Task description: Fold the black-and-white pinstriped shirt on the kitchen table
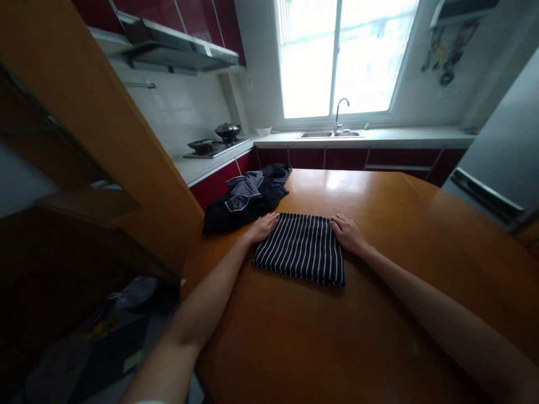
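A folded black garment or cloth with white stripes (301,249) lies flat in a near-square on the wooden table (379,314). My left hand (264,226) rests at its far left corner, fingers stretched out along the edge. At the far right corner my right hand (347,233) touches the fabric, fingers extended over the border. Neither hand lifts the cloth. Behind my left hand is a loose heap of dark clothes (252,196), black with a grey piece on top.
A stove (219,147) with a lidded wok (228,131) and a pan (201,146) stands back left under a range hood (177,50). A sink (330,134) lies below the window. A fridge (501,146) borders the right, a wooden cabinet frame (138,151) the left.
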A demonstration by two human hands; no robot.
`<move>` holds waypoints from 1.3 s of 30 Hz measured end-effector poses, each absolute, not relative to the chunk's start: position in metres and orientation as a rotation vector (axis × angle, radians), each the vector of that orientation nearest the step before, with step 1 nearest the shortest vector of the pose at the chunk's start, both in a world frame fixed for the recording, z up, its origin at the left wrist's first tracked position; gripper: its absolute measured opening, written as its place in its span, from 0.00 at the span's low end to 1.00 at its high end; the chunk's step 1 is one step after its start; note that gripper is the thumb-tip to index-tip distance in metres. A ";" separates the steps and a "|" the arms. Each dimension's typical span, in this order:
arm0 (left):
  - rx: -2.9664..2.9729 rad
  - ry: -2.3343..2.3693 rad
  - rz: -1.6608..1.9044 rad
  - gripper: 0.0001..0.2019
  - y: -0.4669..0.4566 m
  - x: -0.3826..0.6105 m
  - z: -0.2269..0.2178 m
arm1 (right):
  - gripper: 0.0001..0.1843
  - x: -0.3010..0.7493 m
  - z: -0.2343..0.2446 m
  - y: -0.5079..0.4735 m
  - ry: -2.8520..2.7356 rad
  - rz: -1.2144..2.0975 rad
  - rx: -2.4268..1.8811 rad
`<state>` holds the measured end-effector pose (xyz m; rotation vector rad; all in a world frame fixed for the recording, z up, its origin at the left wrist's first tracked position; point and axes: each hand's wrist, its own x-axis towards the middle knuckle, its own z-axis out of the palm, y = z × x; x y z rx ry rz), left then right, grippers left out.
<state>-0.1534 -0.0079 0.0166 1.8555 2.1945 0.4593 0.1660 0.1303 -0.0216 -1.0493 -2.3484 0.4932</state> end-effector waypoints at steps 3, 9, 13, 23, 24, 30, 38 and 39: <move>1.911 2.192 0.699 0.29 -0.008 -0.152 0.025 | 0.29 0.169 -0.019 0.136 -2.162 0.543 -1.090; 2.326 1.868 0.750 0.26 -0.020 -0.077 0.052 | 0.26 0.170 -0.013 0.136 -2.032 0.592 -1.101; 2.603 1.453 0.540 0.29 -0.048 0.000 0.053 | 0.25 0.170 -0.013 0.135 -2.015 0.576 -1.114; 2.876 1.192 0.370 0.24 -0.063 0.040 0.026 | 0.21 0.170 -0.020 0.146 -2.054 0.585 -1.157; 2.903 1.183 0.362 0.24 -0.062 0.039 0.026 | 0.20 0.170 -0.019 0.147 -2.063 0.568 -1.170; 3.040 1.077 0.333 0.17 -0.059 0.038 0.028 | 0.17 0.176 -0.012 0.152 -2.191 0.523 -1.252; 3.095 1.170 0.390 0.13 -0.061 0.042 0.040 | 0.20 0.177 0.000 0.143 -2.139 0.462 -1.450; 3.091 1.169 0.367 0.12 -0.061 0.042 0.040 | 0.22 0.177 0.002 0.142 -2.142 0.470 -1.484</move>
